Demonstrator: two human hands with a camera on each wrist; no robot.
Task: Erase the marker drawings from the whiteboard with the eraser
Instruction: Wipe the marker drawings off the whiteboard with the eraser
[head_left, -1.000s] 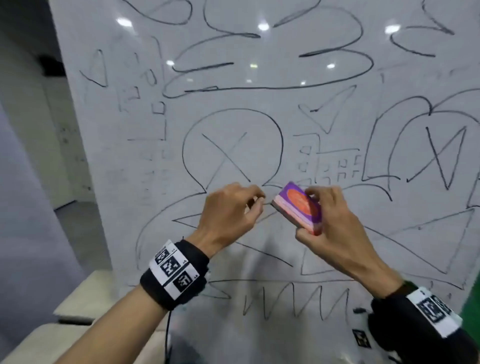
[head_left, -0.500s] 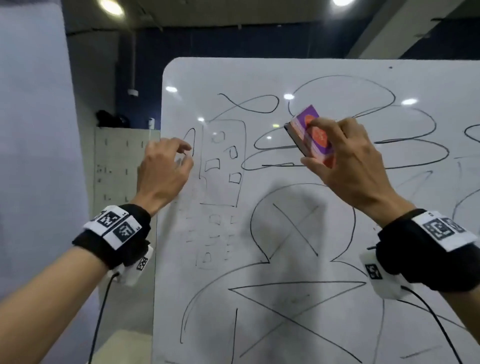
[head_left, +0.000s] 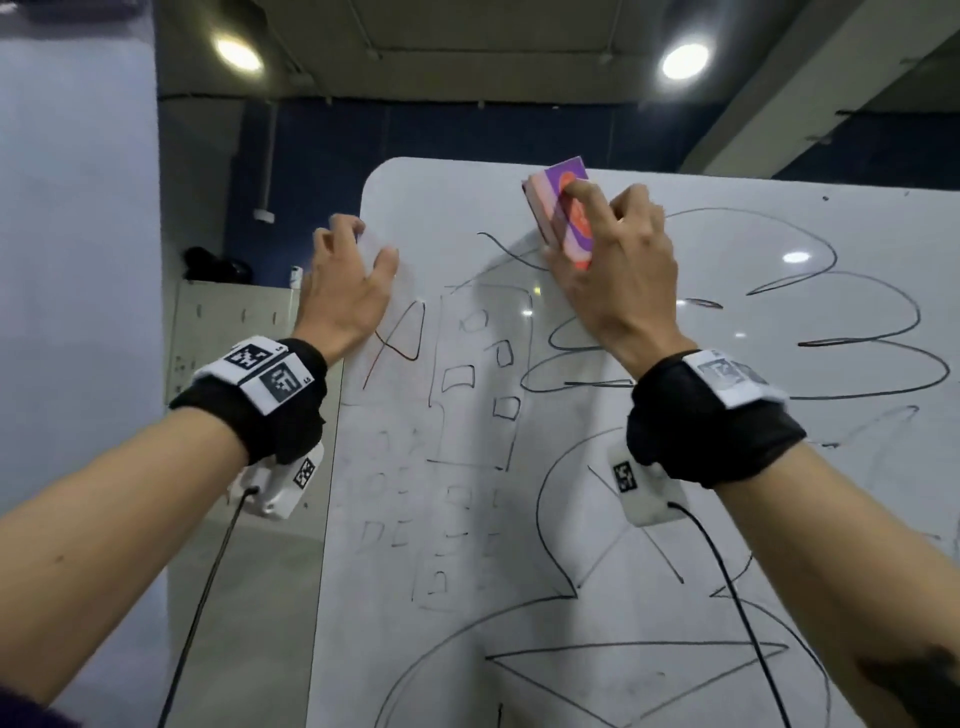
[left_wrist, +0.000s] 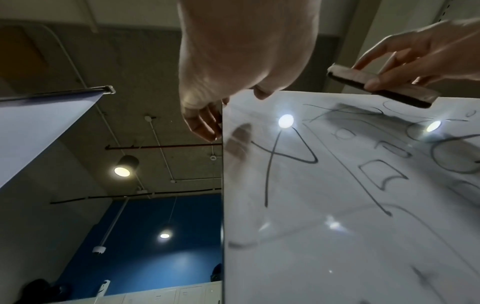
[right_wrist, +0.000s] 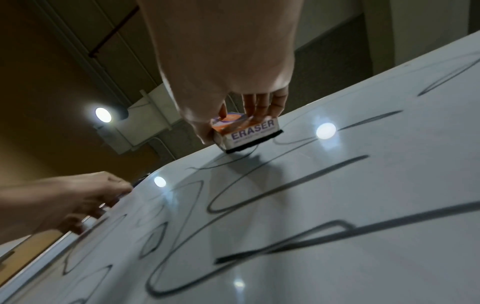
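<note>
Eraser (head_left: 563, 213) between right fingers (head_left: 587, 200)

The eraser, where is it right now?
The eraser is in the right hand, pressed against the whiteboard near its top edge. In the head view it sits right of the left hand, which grips the board's left edge.

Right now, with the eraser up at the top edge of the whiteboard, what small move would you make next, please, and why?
Probably wipe down. The right hand presses the eraser felt-down near the whiteboard top; the left hand holds its edge, and unerased lines lie below.
</note>
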